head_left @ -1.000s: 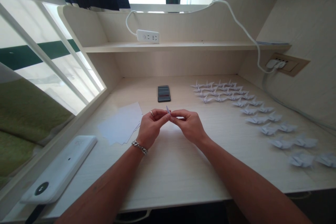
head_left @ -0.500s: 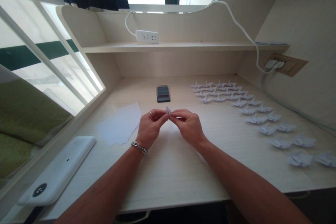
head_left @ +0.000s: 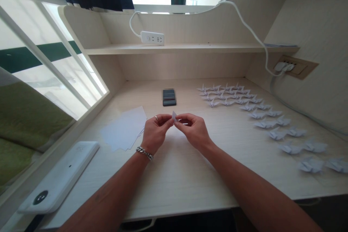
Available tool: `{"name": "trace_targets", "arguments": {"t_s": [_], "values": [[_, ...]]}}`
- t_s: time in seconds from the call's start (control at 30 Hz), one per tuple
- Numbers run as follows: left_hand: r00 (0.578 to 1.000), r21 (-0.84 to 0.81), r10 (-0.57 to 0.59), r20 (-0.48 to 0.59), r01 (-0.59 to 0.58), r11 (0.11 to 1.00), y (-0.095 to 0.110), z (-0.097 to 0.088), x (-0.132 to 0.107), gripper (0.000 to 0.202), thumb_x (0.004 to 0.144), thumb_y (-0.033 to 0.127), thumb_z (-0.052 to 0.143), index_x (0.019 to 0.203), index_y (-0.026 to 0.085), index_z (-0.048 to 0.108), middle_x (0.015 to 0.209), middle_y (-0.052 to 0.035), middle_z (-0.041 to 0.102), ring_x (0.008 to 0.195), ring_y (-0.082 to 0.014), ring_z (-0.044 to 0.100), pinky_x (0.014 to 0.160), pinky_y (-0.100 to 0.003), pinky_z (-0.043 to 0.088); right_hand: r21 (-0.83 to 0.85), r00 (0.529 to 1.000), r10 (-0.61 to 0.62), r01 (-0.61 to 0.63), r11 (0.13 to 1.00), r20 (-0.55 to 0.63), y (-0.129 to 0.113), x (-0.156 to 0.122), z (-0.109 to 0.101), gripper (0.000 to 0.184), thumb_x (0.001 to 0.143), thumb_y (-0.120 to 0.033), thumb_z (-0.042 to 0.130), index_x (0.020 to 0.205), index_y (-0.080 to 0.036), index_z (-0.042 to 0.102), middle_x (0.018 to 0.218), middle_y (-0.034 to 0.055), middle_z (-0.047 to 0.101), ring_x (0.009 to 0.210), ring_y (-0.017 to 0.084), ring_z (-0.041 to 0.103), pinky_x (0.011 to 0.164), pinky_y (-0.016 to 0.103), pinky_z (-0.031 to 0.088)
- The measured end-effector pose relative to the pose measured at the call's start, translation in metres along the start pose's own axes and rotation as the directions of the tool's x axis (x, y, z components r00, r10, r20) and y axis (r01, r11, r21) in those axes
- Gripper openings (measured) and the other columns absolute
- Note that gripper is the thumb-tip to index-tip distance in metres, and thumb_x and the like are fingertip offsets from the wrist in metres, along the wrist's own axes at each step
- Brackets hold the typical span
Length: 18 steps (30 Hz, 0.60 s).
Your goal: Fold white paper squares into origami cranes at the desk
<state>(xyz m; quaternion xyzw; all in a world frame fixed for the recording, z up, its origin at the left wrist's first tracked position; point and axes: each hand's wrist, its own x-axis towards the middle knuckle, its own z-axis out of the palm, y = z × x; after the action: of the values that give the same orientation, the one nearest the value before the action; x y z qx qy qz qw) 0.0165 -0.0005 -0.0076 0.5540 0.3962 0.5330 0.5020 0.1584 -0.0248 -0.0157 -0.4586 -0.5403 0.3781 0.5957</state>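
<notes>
A small folded piece of white paper (head_left: 174, 116) is pinched between my two hands, above the middle of the desk. My left hand (head_left: 157, 130), with a ring and a chain bracelet at the wrist, grips its left side between thumb and fingers. From the right, my right hand (head_left: 194, 128) holds it the same way, thumb and fingertips closed on it. The fingers cover much of the paper. Left of my left hand lies a loose stack of white paper sheets (head_left: 123, 128). Several rows of folded white paper cranes (head_left: 259, 114) stand on the right side.
A dark phone-like object (head_left: 169, 97) lies beyond my hands. At the left edge rests a long white device (head_left: 61, 177). The shelf (head_left: 190, 48) at the back carries a power strip (head_left: 152, 38). A white cable (head_left: 252, 32) hangs down to the wall socket (head_left: 299, 67).
My right thumb and fingers have shifted slightly on the folded paper, with a small gap now showing between them. My left hand stays almost still.
</notes>
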Motion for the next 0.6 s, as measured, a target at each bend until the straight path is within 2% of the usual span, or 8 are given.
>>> {"name": "trace_targets", "arguments": {"t_s": [0.43,0.6], "values": [[0.999,0.085,0.041,-0.019,-0.039,0.996,0.0008,0.0038,-0.0017,0.027,0.067,0.034,0.078,0.08,0.013,0.07,0.077,-0.0062,0.072,0.071,-0.0173,0.066,0.073,-0.032,0.054,0.1,0.997,0.066,-0.063,0.993,-0.031,-0.0025,0.0006,0.002,0.023,0.066,-0.029,0.077,0.083,-0.015,0.075,0.08,0.0083,0.075,0.076,0.022,0.071,0.073,0.034,0.057],[0.997,0.16,0.079,0.022,-0.081,0.984,-0.0011,0.0043,-0.0031,0.021,0.073,0.031,0.073,0.082,0.013,0.069,0.079,-0.0064,0.071,0.072,-0.017,0.066,0.071,-0.031,0.054,0.118,0.996,0.075,-0.068,0.991,-0.056,-0.0056,-0.0007,0.0023,0.022,0.067,-0.029,0.077,0.083,-0.013,0.075,0.081,0.009,0.075,0.077,0.022,0.071,0.073,0.033,0.057]]}}
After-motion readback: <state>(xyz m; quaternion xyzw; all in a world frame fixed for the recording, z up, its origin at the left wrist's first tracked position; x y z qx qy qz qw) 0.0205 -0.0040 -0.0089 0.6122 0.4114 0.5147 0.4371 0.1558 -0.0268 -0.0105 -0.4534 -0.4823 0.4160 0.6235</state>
